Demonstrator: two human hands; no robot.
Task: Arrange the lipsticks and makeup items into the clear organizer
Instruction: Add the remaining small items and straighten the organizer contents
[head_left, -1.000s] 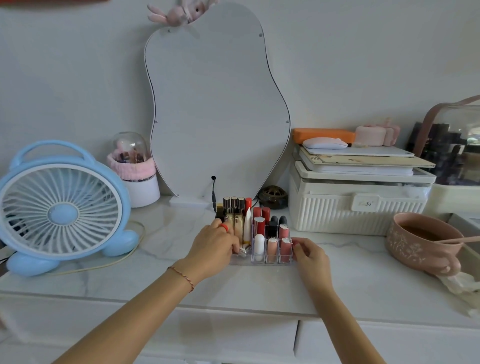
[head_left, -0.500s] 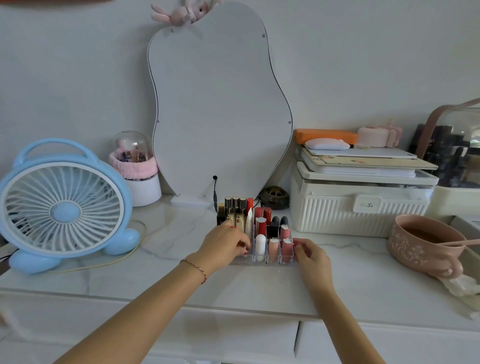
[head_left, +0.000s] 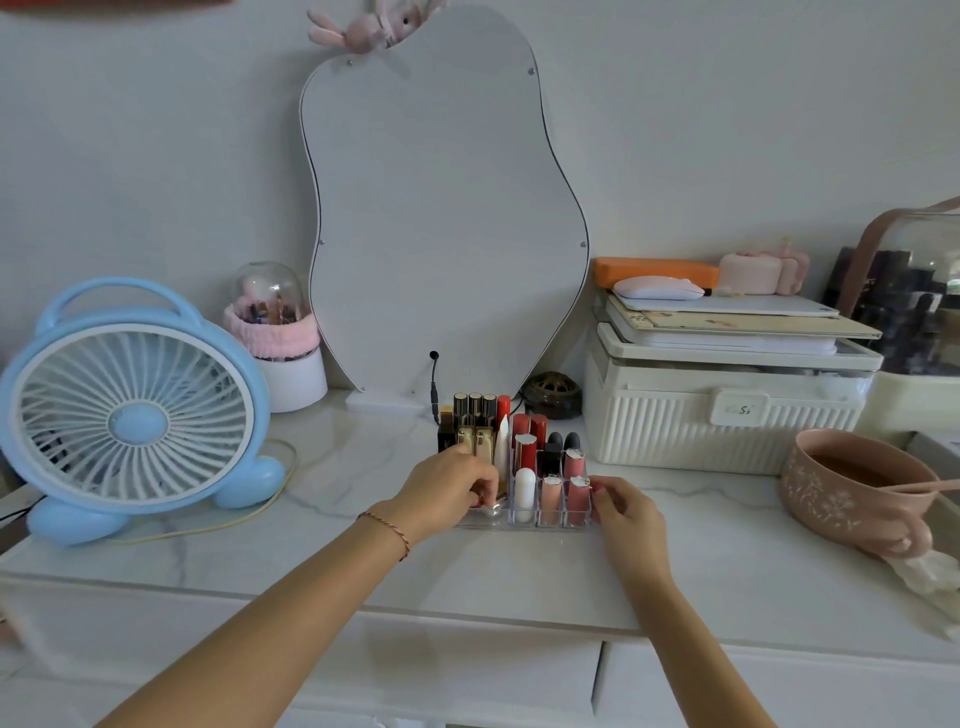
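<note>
The clear organizer (head_left: 524, 523) stands mid-counter in front of the mirror, with several lipsticks upright in its slots. Black-and-gold tubes (head_left: 475, 415) and red ones (head_left: 525, 448) fill the back rows; a white tube (head_left: 524, 486) and pink tubes (head_left: 576, 500) stand in front. My left hand (head_left: 447, 488) is curled over the front-left slot, fingers pinched on a small red-tipped lipstick (head_left: 476, 501) that it mostly hides. My right hand (head_left: 628, 512) grips the organizer's right wall with its fingertips.
A blue desk fan (head_left: 135, 415) and its cable sit at the left. A domed brush holder (head_left: 280, 343) and the mirror (head_left: 447, 208) stand behind. A white ribbed box (head_left: 727, 431) with stacked items is at the right, and a pink bowl (head_left: 852, 483) with a spoon is near the right edge.
My left hand has dropped from above the middle rows to the front-left slot, bringing the red-tipped item down with it. My right hand stays on the organizer's right side.
</note>
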